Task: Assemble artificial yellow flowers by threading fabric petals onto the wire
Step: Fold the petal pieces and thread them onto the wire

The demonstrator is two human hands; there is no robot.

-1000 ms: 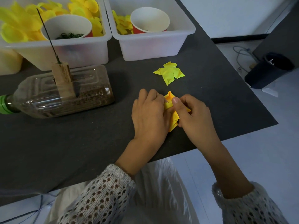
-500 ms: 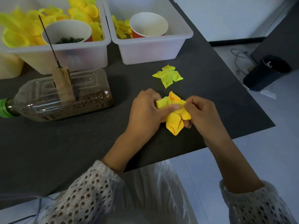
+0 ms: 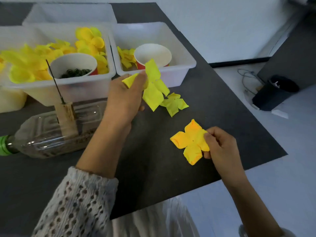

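My left hand (image 3: 125,98) is raised above the black table and pinches a lemon-yellow fabric petal piece (image 3: 153,86) that hangs from its fingers. My right hand (image 3: 220,146) pinches the right edge of an orange-yellow four-lobed petal piece (image 3: 189,141) with a small hole at its centre, low over the table. A third yellow petal piece (image 3: 176,103) lies flat on the table between them. The thin dark wire (image 3: 54,81) stands upright in a wooden block (image 3: 65,118) on a clear plastic bottle (image 3: 51,134) lying at the left.
Two white bins stand at the back: the left bin (image 3: 68,86) holds yellow petals and a cup (image 3: 73,65) of dark green beads, the right bin (image 3: 181,69) holds petals and an empty cup (image 3: 153,54). The table edge (image 3: 256,161) runs diagonally at the right; a black bin (image 3: 273,94) is on the floor.
The two hands held one bunch of petals together at the table's centre. They have now drawn apart: the left lifted up with the lemon piece, the right keeps the orange-yellow piece.
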